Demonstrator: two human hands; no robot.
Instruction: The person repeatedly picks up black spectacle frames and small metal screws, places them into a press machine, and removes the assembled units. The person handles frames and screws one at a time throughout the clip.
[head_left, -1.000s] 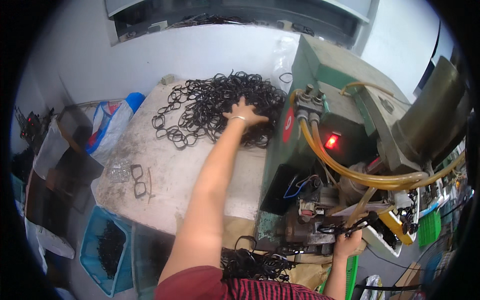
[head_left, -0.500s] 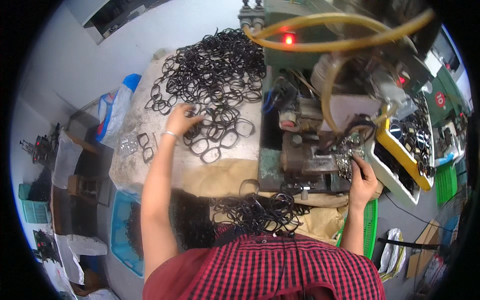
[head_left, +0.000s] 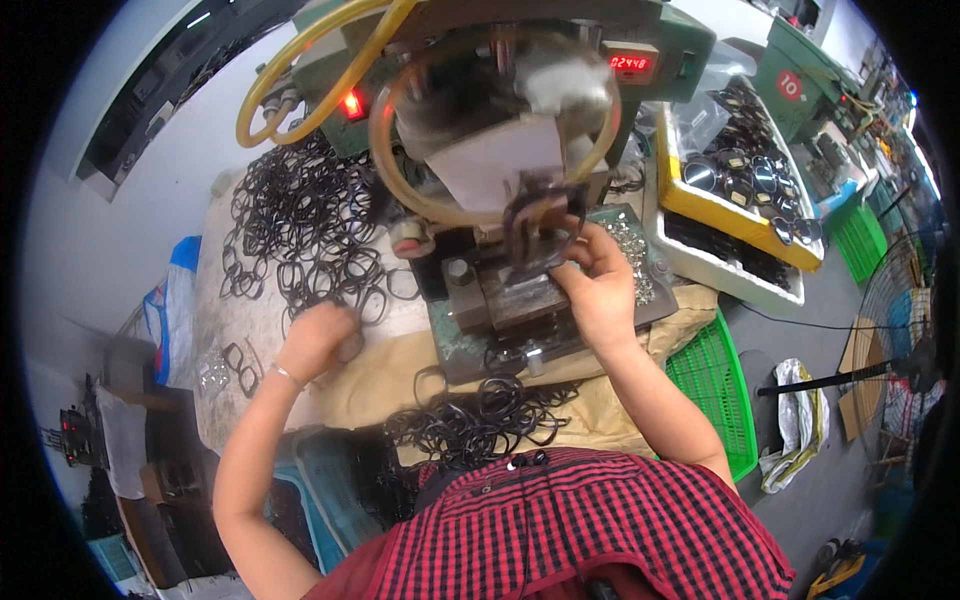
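My right hand (head_left: pixel 600 295) is at the fixture of a green bench press (head_left: pixel 515 300), thumb and fingers closed around the edge of a black eyeglass frame (head_left: pixel 545 228). The frame stands upright over the metal block and is blurred. Close beside this hand, small shiny metal pieces (head_left: pixel 628 255) lie in a heap on the press bed. My left hand (head_left: pixel 322 338) is over the pale table, at the near edge of a large pile of black eyeglass frames (head_left: pixel 310 210). Its fingers curl downward but are smeared by motion, so whether they hold anything is hidden.
More black frames (head_left: pixel 480 415) lie on brown cloth in front of me. Yellow hoses (head_left: pixel 385 50) loop above the press. White foam boxes (head_left: pixel 735 275) with eyewear stand to the right, above a green basket (head_left: pixel 715 400). A blue bin (head_left: pixel 325 490) is low left; a fan (head_left: pixel 900 360) stands right.
The view has swung right. My right hand has moved from the metal pieces to the eyeglass frame at the fixture. My left hand has drawn back from the pile toward its near edge.
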